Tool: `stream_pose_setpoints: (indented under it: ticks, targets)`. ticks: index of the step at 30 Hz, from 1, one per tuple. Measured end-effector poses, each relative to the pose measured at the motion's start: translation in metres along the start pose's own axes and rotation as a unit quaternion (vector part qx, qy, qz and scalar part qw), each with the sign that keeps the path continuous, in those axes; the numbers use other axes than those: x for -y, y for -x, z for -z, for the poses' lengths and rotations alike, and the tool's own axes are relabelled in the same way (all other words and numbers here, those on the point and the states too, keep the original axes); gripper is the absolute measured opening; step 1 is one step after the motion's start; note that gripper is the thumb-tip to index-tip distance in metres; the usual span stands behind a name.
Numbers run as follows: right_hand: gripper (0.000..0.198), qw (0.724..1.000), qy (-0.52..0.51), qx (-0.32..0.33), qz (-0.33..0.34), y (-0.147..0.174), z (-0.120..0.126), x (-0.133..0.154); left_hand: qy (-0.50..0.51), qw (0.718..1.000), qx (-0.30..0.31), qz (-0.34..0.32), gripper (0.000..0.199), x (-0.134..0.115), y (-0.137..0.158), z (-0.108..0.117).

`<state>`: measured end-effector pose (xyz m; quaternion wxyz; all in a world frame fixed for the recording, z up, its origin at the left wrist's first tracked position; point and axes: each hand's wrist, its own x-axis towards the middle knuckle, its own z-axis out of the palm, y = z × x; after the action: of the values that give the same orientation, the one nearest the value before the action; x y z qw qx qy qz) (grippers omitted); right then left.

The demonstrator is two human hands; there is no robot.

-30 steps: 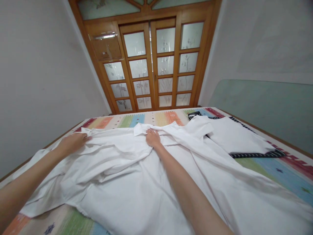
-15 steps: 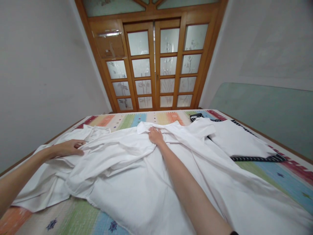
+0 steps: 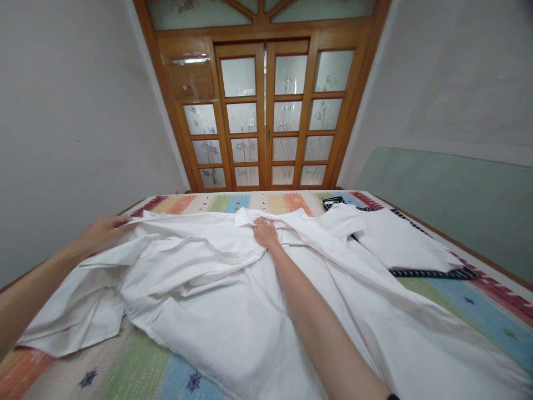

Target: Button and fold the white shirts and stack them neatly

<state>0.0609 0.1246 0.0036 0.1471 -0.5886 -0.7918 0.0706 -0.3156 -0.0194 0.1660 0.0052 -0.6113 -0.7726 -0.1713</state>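
Observation:
A white collared shirt (image 3: 225, 311) lies spread and wrinkled across the bed. My left hand (image 3: 104, 230) grips the shirt's cloth at the far left, thumb and fingers closed on its raised upper edge. Near the collar (image 3: 245, 216), my right hand (image 3: 265, 232) lies on the shirt with its fingers stretched forward, pressing the cloth down. Loose folds of the shirt run between the two hands, and its lower left part hangs in creases below my left hand.
A folded white garment with black striped edging (image 3: 410, 239) lies at the right of the bed. Under everything is a multicoloured striped bedspread (image 3: 137, 366). A pale green headboard-like panel (image 3: 449, 194) stands at right. Wooden glass-paned doors (image 3: 266, 111) are beyond.
My left hand has moved up and left, lifting and stretching the shirt's left part away from the collar. My right hand stays in place by the collar.

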Motion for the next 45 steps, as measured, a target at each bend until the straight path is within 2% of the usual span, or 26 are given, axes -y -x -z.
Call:
stream_pose_setpoints:
  ticks: [2, 4, 7, 9, 11, 13, 15, 18, 19, 22, 24, 27, 29, 31, 34, 41, 45]
  targets:
    - [0.048, 1.000, -0.003, 0.002, -0.002, -0.001, 0.000, -0.001, -0.060, 0.998, 0.001, -0.014, 0.041, -0.005, -0.005, 0.007]
    - [0.048, 1.000, -0.004, 0.003, -0.003, -0.001, -0.001, -0.001, -0.149, 0.988, -0.040, -0.015, 0.041, -0.007, -0.008, 0.011]
    - [0.048, 1.000, -0.010, -0.004, -0.019, 0.000, -0.001, 0.000, -0.281, 0.951, -0.122, -0.047, 0.042, -0.003, -0.010, 0.008]
    - [0.047, 0.999, -0.020, -0.007, -0.034, 0.001, 0.000, 0.001, -0.351, 0.920, -0.144, -0.098, 0.042, -0.002, -0.010, 0.000]
    - [0.047, 0.999, -0.034, -0.009, -0.040, 0.001, 0.002, 0.002, -0.379, 0.905, -0.149, -0.127, 0.039, -0.006, -0.007, -0.010]
    - [0.048, 0.998, -0.049, -0.016, -0.043, 0.000, 0.005, 0.002, -0.360, 0.910, -0.149, -0.143, 0.038, -0.015, -0.002, -0.023]
    - [0.050, 0.996, -0.061, -0.029, -0.058, -0.002, 0.008, 0.001, -0.318, 0.926, -0.090, -0.185, 0.036, -0.027, 0.009, -0.038]
    - [0.054, 0.988, -0.079, -0.049, -0.120, -0.008, 0.011, -0.002, -0.215, 0.927, 0.104, -0.288, 0.031, -0.044, 0.038, -0.062]
    - [0.054, 0.985, -0.084, -0.058, -0.140, -0.009, 0.011, -0.004, -0.180, 0.923, 0.145, -0.309, 0.030, -0.048, 0.050, -0.070]
    - [0.046, 0.981, -0.083, -0.082, -0.157, -0.011, 0.010, -0.008, -0.099, 0.919, 0.166, -0.344, 0.032, -0.055, 0.085, -0.084]
    - [0.041, 0.982, -0.073, -0.085, -0.149, -0.011, 0.009, -0.009, -0.062, 0.922, 0.185, -0.336, 0.035, -0.057, 0.103, -0.085]
    - [0.041, 0.985, -0.065, -0.078, -0.137, -0.008, 0.011, -0.009, -0.027, 0.931, 0.230, -0.281, 0.043, -0.054, 0.118, -0.079]
    - [0.045, 0.988, -0.066, -0.072, -0.122, -0.004, 0.014, -0.008, -0.027, 0.938, 0.240, -0.248, 0.058, -0.051, 0.122, -0.077]
    - [0.049, 0.991, -0.068, -0.063, -0.098, 0.002, 0.017, -0.008, -0.051, 0.945, 0.229, -0.229, 0.078, -0.049, 0.124, -0.078]
    - [0.052, 0.995, -0.068, -0.046, -0.050, 0.016, 0.020, -0.010, -0.103, 0.949, 0.217, -0.206, 0.093, -0.050, 0.126, -0.085]
    - [0.051, 0.996, 0.007, -0.010, 0.084, 0.073, 0.022, -0.030, -0.184, 0.966, 0.153, -0.100, 0.100, -0.058, 0.128, -0.097]
    - [0.054, 0.993, 0.037, 0.023, 0.112, 0.101, 0.023, -0.041, -0.174, 0.976, 0.118, -0.054, 0.100, -0.046, 0.120, -0.095]
